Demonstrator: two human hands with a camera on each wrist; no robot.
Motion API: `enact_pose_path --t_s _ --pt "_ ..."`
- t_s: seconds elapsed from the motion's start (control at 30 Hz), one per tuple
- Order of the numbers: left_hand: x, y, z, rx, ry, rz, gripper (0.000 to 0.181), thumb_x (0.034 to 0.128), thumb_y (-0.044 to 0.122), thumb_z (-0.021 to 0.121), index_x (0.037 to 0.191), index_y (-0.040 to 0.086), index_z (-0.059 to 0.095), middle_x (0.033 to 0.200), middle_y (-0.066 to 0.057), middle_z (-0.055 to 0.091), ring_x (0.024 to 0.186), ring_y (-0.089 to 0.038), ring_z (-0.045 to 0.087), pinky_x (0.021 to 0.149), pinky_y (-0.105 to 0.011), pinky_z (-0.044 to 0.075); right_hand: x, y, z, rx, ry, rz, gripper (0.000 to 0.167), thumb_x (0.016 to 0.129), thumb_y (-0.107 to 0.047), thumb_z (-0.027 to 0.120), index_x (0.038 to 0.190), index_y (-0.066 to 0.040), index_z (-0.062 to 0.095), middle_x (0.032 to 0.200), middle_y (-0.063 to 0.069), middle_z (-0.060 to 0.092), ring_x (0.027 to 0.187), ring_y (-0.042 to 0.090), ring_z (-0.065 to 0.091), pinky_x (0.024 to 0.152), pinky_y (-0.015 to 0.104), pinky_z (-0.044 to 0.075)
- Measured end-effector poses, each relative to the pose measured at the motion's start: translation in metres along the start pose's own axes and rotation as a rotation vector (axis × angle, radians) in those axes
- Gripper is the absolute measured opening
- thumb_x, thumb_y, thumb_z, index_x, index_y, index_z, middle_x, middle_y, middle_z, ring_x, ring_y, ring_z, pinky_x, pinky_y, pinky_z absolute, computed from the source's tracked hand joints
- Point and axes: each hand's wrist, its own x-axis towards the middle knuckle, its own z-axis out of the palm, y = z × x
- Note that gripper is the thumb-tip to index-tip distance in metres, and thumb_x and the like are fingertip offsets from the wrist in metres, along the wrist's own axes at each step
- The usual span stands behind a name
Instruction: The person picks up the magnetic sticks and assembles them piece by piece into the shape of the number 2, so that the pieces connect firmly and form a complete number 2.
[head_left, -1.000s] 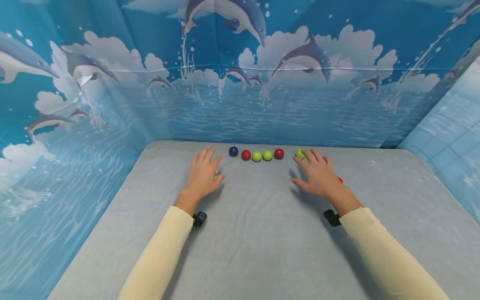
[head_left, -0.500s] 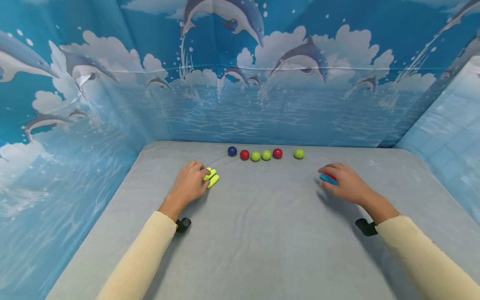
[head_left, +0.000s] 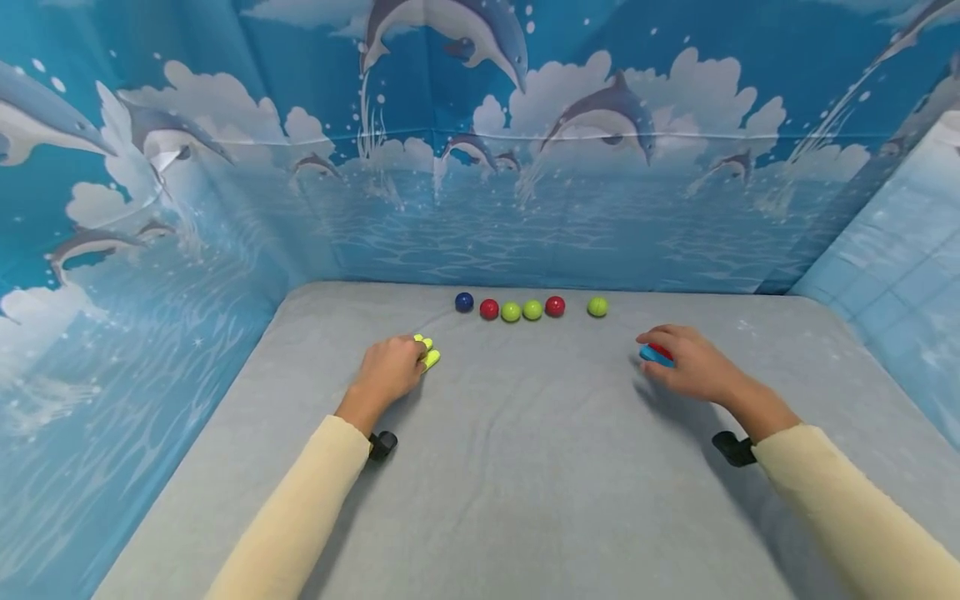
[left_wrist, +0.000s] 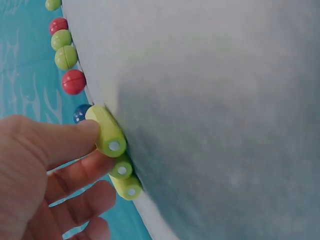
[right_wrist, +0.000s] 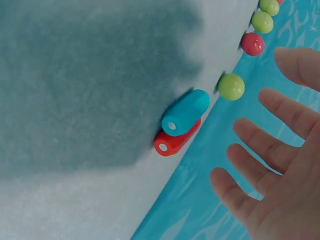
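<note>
My left hand (head_left: 392, 367) pinches a yellow-green cylinder (left_wrist: 106, 131) between thumb and index finger. That piece has a white dot on its end. Two similar yellow-green cylinders, a middle one (left_wrist: 121, 169) and an outer one (left_wrist: 129, 189), lie close beside it. On the right, my right hand (head_left: 692, 367) hovers with loosely bent, spread fingers. In the right wrist view those fingers stand apart from a blue cylinder (right_wrist: 186, 114) and a red cylinder (right_wrist: 172, 142). The blue and red pieces lie side by side, touching or nearly so.
Along the back of the grey cloth table (head_left: 510, 467) lie a dark blue ball (head_left: 464, 302), red balls (head_left: 489, 309) and several green balls (head_left: 511, 312). One green ball (head_left: 597, 307) sits apart on the right. A dolphin-print curtain (head_left: 480, 217) hangs behind.
Both hands have come back from over the table's far part, the right one moving outward to the blue and red cylinders. The left fingers have closed on a yellow-green cylinder.
</note>
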Motion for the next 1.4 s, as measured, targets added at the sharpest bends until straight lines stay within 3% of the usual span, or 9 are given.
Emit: enact_pose_path --t_s 0.13,0.33,0.5,0.77,1.03,1.23,1.4 --pt "0.003 0.007 -0.001 -0.016 -0.036 -0.004 0.007 0.0888 0.011 0.071 0.095 0.009 0.074 0.089 -0.006 0.071 0.08 -0.02 0.064 0.073 -0.04 0.056 0.002 0.0 -0.002 -0.006 -0.006 0.02 0.044 0.093 -0.016 0.064 0.132 0.003 0.058 0.135 0.029 0.054 0.125 0.049 0.046 0.099 0.065 0.043" --pt "0.007 0.017 0.002 0.0 -0.125 -0.021 0.007 0.0883 0.017 0.074 0.091 0.01 0.071 0.085 -0.003 0.069 0.076 -0.018 0.06 0.071 -0.039 0.054 0.006 0.004 -0.001 -0.023 -0.026 0.008 0.045 0.092 -0.018 0.067 0.131 0.004 0.058 0.133 0.031 0.054 0.121 0.05 0.049 0.097 0.065 0.045" --pt "0.01 0.019 0.004 -0.022 -0.102 -0.017 0.009 0.0874 0.02 0.076 0.092 0.013 0.072 0.088 -0.002 0.069 0.081 -0.017 0.061 0.074 -0.039 0.055 0.014 0.005 -0.002 -0.024 -0.029 0.016 0.045 0.093 -0.017 0.066 0.132 0.004 0.057 0.135 0.033 0.052 0.123 0.051 0.048 0.098 0.066 0.043" --pt "0.023 0.032 0.01 -0.228 -0.117 0.027 0.008 0.0882 0.02 0.075 0.091 0.014 0.069 0.084 0.0 0.063 0.077 -0.016 0.054 0.077 -0.034 0.051 0.023 0.0 0.004 -0.011 -0.012 0.002 0.043 0.094 -0.018 0.063 0.131 0.003 0.059 0.134 0.032 0.055 0.122 0.05 0.052 0.098 0.065 0.044" --pt "0.046 0.062 0.011 -0.39 -0.125 0.04 0.009 0.0886 0.019 0.075 0.094 0.013 0.07 0.086 -0.001 0.06 0.081 -0.017 0.052 0.076 -0.031 0.045 0.041 -0.012 0.016 -0.003 -0.011 0.023 0.041 0.094 -0.018 0.062 0.13 0.002 0.06 0.132 0.03 0.058 0.124 0.049 0.051 0.101 0.064 0.041" --pt "0.055 0.081 0.011 -0.421 -0.131 0.054 0.012 0.0876 0.019 0.076 0.096 0.012 0.072 0.09 -0.002 0.063 0.084 -0.016 0.054 0.078 -0.031 0.046 0.047 -0.024 0.027 0.027 -0.015 -0.006 0.041 0.094 -0.017 0.062 0.129 0.003 0.06 0.131 0.03 0.059 0.126 0.049 0.051 0.104 0.064 0.04" --pt "0.059 0.085 0.015 -0.436 -0.144 0.042 0.013 0.0885 0.018 0.075 0.099 0.012 0.072 0.103 -0.004 0.067 0.094 -0.017 0.059 0.09 -0.035 0.051 0.048 -0.03 0.032 0.051 -0.021 -0.004 0.041 0.094 -0.016 0.061 0.13 0.003 0.06 0.135 0.03 0.055 0.129 0.049 0.048 0.106 0.065 0.038"
